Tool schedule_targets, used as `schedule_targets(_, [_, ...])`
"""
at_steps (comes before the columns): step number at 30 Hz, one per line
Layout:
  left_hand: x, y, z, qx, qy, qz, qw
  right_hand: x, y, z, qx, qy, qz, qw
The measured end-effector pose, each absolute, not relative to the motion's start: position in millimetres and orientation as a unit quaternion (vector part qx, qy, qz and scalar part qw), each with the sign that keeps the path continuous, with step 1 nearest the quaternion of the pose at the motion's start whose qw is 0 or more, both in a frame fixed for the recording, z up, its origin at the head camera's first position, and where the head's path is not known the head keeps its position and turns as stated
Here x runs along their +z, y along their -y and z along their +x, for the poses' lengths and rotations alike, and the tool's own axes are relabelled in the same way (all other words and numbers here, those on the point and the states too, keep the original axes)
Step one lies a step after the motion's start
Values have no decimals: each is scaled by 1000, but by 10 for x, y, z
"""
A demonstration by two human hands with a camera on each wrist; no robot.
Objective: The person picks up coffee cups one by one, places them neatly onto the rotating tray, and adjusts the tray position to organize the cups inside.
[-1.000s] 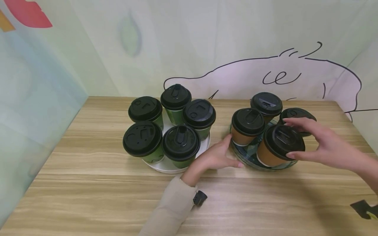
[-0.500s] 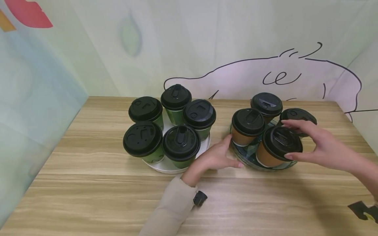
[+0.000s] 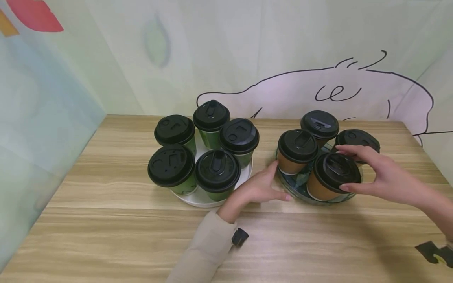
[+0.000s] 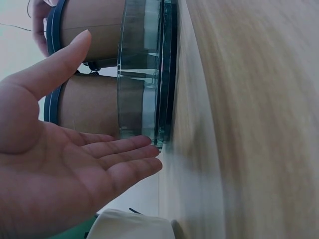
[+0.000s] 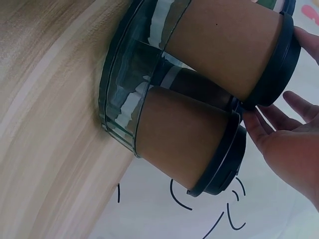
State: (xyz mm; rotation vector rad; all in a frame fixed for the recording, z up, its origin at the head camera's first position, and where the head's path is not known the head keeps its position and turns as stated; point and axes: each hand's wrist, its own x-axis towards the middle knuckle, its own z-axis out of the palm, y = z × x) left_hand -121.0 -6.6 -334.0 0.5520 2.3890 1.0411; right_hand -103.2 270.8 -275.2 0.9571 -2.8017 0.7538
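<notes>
My right hand holds the front brown paper cup by its black lid, thumb on the near side and fingers on the far side. That cup stands in a round clear glass tray, tilted slightly. Behind it in the tray are three more brown cups with black lids, including a left one. My left hand lies left of the tray, thumb and fingers spread. In the left wrist view its palm is open, with the fingertips right at the glass wall. The right wrist view shows the right fingers against the lid.
Left of the hands, a round white tray carries several green paper cups with black lids. Both trays stand on a wood-grain table. A printed backdrop rises behind the table's far edge.
The right hand and the front brown cup have shifted slightly left, and the cup's lid has moved a little with them. My left hand and the green cups stay in place.
</notes>
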Motion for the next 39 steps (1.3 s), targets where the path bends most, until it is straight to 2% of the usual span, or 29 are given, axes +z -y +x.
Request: schedule_targets(39, [-3309, 79, -1192, 394, -867, 194, 234, -2804, -2735, -1044, 265, 909, 316, 58])
